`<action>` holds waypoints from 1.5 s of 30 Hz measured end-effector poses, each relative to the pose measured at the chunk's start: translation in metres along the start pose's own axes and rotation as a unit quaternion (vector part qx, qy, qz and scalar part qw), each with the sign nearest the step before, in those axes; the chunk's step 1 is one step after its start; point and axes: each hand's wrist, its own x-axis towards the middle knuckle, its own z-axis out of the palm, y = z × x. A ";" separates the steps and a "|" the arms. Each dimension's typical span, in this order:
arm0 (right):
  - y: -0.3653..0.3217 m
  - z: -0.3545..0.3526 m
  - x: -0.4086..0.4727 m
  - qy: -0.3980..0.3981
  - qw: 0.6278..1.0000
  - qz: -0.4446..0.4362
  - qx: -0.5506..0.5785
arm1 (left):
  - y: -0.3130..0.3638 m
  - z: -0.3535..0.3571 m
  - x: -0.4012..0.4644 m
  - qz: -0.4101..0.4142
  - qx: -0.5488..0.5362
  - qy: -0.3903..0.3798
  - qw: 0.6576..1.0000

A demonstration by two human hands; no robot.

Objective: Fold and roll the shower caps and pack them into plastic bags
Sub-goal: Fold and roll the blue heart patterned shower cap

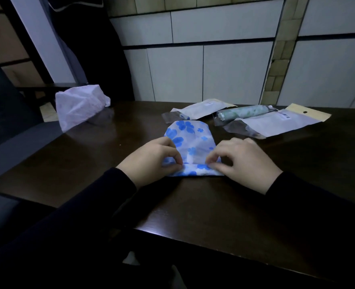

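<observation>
The left hand [151, 157] pinches the near left corner of the blue-flowered shower cap [193, 142] between thumb and curled forefinger; the right hand [243, 161] pinches the near right corner the same way. The fingertips hide the corners they hold, and the other fingers are tucked under the palms, so their lie cannot be told. Both sleeves are dark and melt into shadow toward the lower edge.

The cap lies flat on the dark wooden table [193, 205], folded into a narrow shape with straight sides and a rounded far end. Its long axis runs away from the person, and its near edge is turned up into a thin crosswise band. The material is thin, crinkled, translucent white film printed with blue blossoms.

Beyond the cap, to its right, lies a green-patterned roll [243, 113] in a clear bag, between two flat plastic bags [276, 122] with paper headers; their print is too small to read. Well to the cap's left sits a crumpled white bag [78, 105] at the table's edge.
</observation>
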 end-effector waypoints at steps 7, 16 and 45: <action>0.006 -0.002 -0.002 -0.044 0.997 -0.054 -0.038 | -0.007 -0.002 -0.009 0.044 0.010 -0.016 0.999; 0.015 -0.001 0.000 -0.069 0.997 -0.031 0.012 | -0.009 -0.002 -0.009 0.007 -0.010 -0.032 0.999; 0.007 0.009 -0.006 -0.010 0.991 -0.132 0.012 | 0.005 0.005 -0.013 0.108 0.017 0.028 0.994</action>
